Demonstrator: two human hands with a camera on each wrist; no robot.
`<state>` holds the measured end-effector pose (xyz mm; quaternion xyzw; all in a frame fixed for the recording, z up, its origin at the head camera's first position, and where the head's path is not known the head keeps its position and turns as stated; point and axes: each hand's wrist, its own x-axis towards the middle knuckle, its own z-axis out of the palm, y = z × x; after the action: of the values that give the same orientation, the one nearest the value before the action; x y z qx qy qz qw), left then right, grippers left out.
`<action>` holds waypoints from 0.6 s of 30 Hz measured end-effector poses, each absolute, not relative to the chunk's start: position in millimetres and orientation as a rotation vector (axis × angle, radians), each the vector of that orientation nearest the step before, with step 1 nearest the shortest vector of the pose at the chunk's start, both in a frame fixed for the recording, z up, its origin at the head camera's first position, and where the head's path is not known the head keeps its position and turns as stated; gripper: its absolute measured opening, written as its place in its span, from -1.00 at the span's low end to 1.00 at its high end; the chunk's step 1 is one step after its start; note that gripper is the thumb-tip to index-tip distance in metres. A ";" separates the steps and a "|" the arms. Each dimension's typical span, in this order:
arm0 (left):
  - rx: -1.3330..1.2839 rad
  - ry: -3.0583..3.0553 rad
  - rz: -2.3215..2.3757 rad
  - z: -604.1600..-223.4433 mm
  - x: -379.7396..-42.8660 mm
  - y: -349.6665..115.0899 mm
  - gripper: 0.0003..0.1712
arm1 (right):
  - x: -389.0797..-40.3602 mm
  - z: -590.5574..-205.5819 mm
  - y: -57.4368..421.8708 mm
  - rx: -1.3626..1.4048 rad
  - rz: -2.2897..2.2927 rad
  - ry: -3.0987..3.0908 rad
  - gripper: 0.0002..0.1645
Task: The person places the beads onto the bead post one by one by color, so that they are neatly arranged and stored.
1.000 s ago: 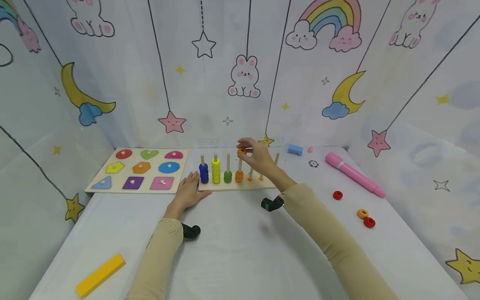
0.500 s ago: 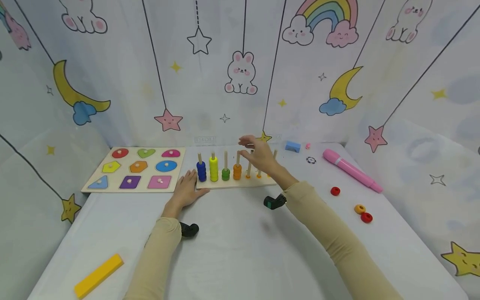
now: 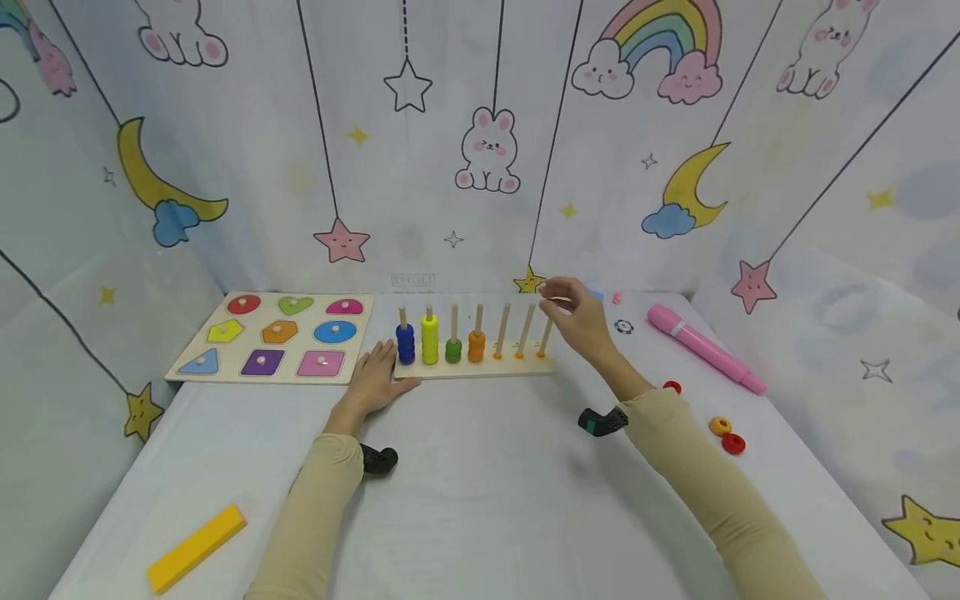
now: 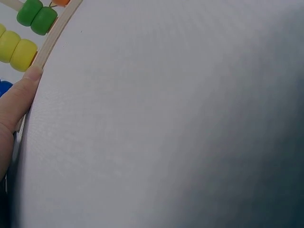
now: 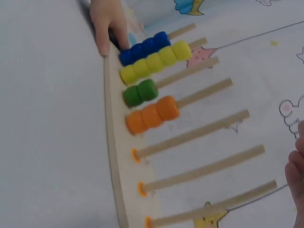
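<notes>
A wooden peg board (image 3: 487, 372) stands at the back middle of the table. From left to right its pegs carry several blue beads (image 5: 145, 49), several yellow beads (image 5: 156, 62), two green beads (image 5: 140, 92) and three orange beads (image 5: 152, 115); the three pegs further right are bare. My left hand (image 3: 372, 383) rests at the board's left end, its thumb (image 4: 21, 95) along the front edge. Over the right end hovers my right hand (image 3: 579, 323), holding nothing, its fingers loosely bent near the last peg's top. Only its fingertips (image 5: 294, 173) enter the right wrist view.
A shape puzzle board (image 3: 281, 367) lies left of the pegs. To the right are a pink pen-shaped toy (image 3: 705, 348), a yellow bead (image 3: 720, 426) and red beads (image 3: 733, 443). A yellow block (image 3: 197, 548) lies front left. Behind hangs a patterned cloth (image 3: 420, 167).
My right hand has let an orange bead go onto the orange peg, making three there. It has then moved right to the board's far end. The left hand has stayed put.
</notes>
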<state>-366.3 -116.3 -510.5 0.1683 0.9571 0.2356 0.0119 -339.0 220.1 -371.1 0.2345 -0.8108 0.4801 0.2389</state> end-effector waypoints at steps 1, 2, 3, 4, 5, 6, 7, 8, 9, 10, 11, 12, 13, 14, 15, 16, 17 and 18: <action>0.521 2.982 0.729 -511.3 -366.8 -116.6 0.02 | -336.9 -371.3 227.6 0.626 1.314 -2.217 -0.64; 0.516 2.980 0.724 -512.0 -367.3 -117.0 0.02 | -335.0 -371.8 235.4 0.615 1.307 -2.214 -0.64; 0.516 2.980 0.722 -512.6 -367.6 -117.4 0.03 | -332.9 -372.4 243.5 0.600 1.299 -2.213 -0.63; 0.517 2.980 0.721 -512.8 -368.0 -117.1 0.03 | -330.3 -372.7 252.2 0.579 1.289 -2.219 -0.63; 0.518 2.981 0.718 -512.9 -368.4 -116.7 0.03 | -327.5 -373.4 261.3 0.554 1.276 -2.228 -0.63; 0.513 2.978 0.716 -512.7 -368.7 -116.4 0.03 | -323.8 -373.9 270.1 0.522 1.273 -2.246 -0.62; 0.511 2.977 0.711 -512.4 -369.0 -116.1 0.04 | -320.0 -374.8 278.9 0.491 1.270 -2.263 -0.62; 0.512 2.977 0.714 -512.0 -369.0 -116.1 0.03 | -316.2 -376.3 287.3 0.459 1.263 -2.283 -0.61; 0.510 2.978 0.722 -511.5 -369.0 -116.2 0.03 | -312.2 -378.1 295.1 0.423 1.263 -2.301 -0.61; 0.506 2.978 0.721 -511.0 -368.9 -116.3 0.03 | -308.2 -380.1 302.8 0.386 1.258 -2.323 -0.60; 0.502 2.977 0.720 -510.6 -368.7 -116.4 0.03 | -304.1 -382.7 310.3 0.356 1.253 -2.341 -0.60; 0.498 2.976 0.722 -510.3 -368.4 -116.6 0.03 | -300.2 -385.7 317.6 0.332 1.253 -2.354 -0.60; 0.497 2.976 0.727 -509.9 -367.9 -116.8 0.02 | -297.0 -389.3 325.1 0.309 1.236 -2.369 -0.60; 0.496 2.975 0.735 -509.5 -367.2 -117.0 0.02 | -293.8 -393.0 332.5 0.292 1.218 -2.383 -0.60; 0.495 2.975 0.737 -509.3 -366.7 -117.0 0.02 | -290.7 -397.3 340.4 0.269 1.207 -2.394 -0.60; 0.498 2.974 0.736 -509.2 -366.3 -116.9 0.02 | -287.9 -401.6 348.6 0.248 1.203 -2.400 -0.60; 0.500 2.973 0.740 -509.2 -365.8 -116.9 0.02 | -285.1 -406.4 357.0 0.225 1.202 -2.406 -0.60; 0.502 2.971 0.741 -509.3 -365.6 -116.8 0.03 | -282.8 -412.4 366.0 0.192 1.180 -2.422 -0.60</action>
<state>-365.6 -116.8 -509.3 0.1618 0.9573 0.2387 0.0193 -282.8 366.0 -412.4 0.0692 -0.8750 0.4265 0.2183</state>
